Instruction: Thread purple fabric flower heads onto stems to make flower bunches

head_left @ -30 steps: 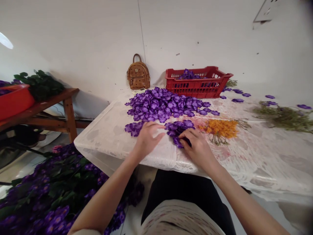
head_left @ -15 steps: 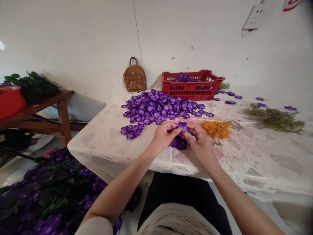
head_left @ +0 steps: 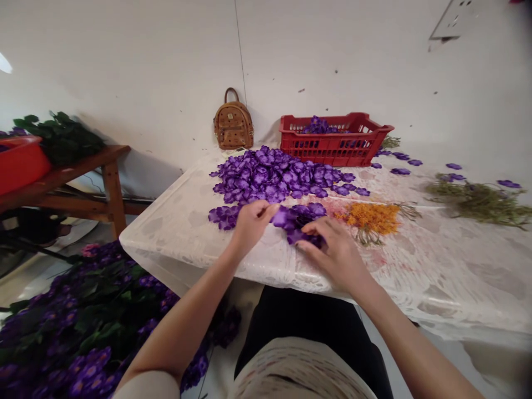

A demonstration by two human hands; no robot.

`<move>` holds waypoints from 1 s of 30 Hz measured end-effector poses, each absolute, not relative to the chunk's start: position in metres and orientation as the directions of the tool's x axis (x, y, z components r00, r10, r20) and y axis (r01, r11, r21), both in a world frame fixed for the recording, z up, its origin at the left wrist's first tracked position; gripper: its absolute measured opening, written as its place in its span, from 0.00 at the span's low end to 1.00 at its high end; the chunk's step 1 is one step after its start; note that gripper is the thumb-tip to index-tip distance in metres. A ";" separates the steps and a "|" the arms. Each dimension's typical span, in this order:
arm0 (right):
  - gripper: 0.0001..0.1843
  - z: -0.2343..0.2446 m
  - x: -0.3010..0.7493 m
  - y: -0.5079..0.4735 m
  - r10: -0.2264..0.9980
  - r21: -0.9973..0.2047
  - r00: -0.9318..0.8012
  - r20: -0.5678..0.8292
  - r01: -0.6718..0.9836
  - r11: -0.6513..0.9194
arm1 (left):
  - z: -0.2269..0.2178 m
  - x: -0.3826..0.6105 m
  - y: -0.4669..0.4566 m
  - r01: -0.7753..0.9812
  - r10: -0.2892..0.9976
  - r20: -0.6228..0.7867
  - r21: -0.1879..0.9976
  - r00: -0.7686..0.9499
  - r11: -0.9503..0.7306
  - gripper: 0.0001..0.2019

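My left hand [head_left: 251, 226] is closed, its thumb and fingertips pinching the edge of a purple fabric flower [head_left: 281, 216]. To its right, my right hand [head_left: 334, 244] has its fingers apart, the tips at a small group of darker purple flowers [head_left: 310, 211] that it partly covers. Behind the hands spreads a large heap of purple flowers [head_left: 266, 172]. A smaller cluster of purple flowers [head_left: 222, 217] lies just left of my left hand. Right of my right hand is a bunch of orange-yellow stamens [head_left: 372, 217] on thin greenish stems.
A red plastic crate [head_left: 328, 151] holding purple flowers stands by the wall, beside a brown backpack [head_left: 233, 126]. Green stems [head_left: 477, 202] lie at the right of the covered table [head_left: 436, 260]. Finished-looking purple flower bunches [head_left: 83, 321] fill the floor at left, near a wooden bench [head_left: 112, 188].
My hands have moved apart. The left has shifted left with a purple flower in its pinch; the right has lowered and opened beside the small group of flowers. The view has shifted slightly.
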State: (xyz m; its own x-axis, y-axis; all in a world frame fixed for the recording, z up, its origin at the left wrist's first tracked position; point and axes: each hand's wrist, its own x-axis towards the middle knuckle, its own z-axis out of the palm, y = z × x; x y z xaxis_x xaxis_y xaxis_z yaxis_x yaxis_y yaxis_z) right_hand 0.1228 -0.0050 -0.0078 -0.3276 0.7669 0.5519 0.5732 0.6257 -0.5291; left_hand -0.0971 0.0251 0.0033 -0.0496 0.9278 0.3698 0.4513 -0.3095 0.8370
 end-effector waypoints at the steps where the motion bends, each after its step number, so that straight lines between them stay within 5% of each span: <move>1: 0.08 -0.010 0.123 -0.006 0.733 -0.461 -0.403 0.548 0.585 0.667 | 0.002 -0.111 0.024 0.537 0.910 0.403 0.790 -0.095 -0.294 0.23; 4: 0.06 -0.017 0.121 -0.003 0.686 -0.365 -0.471 0.554 0.604 0.709 | -0.007 -0.150 0.021 0.755 0.876 0.447 0.634 -0.181 -0.167 0.27; 9: 0.10 -0.021 0.120 0.005 0.747 -0.569 -0.285 0.601 0.504 0.650 | -0.014 -0.163 0.015 0.877 0.824 0.552 0.452 -0.130 -0.165 0.06; 14: 0.07 -0.014 0.122 0.007 0.836 -0.717 -0.094 0.540 0.469 0.516 | 0.001 -0.104 0.014 0.560 0.847 0.517 0.669 0.122 -0.489 0.13; 18: 0.08 -0.007 0.123 0.010 0.887 -0.801 -0.005 0.462 0.426 0.420 | 0.007 -0.063 0.019 0.248 0.903 0.356 0.877 0.240 -0.411 0.11; 22: 0.08 -0.004 0.123 0.009 0.913 -0.859 -0.003 0.407 0.337 0.385 | 0.001 -0.049 0.023 0.023 0.933 0.262 0.961 0.249 -0.276 0.09; 25: 0.07 -0.003 0.121 0.005 0.912 -0.848 -0.054 0.406 0.349 0.398 | -0.002 -0.048 0.020 0.002 0.944 0.255 0.965 0.209 -0.261 0.10; 30: 0.11 0.002 0.108 -0.003 0.904 -0.809 -0.054 0.425 0.426 0.406 | 0.002 -0.050 0.009 0.234 0.927 0.355 0.897 0.125 -0.375 0.15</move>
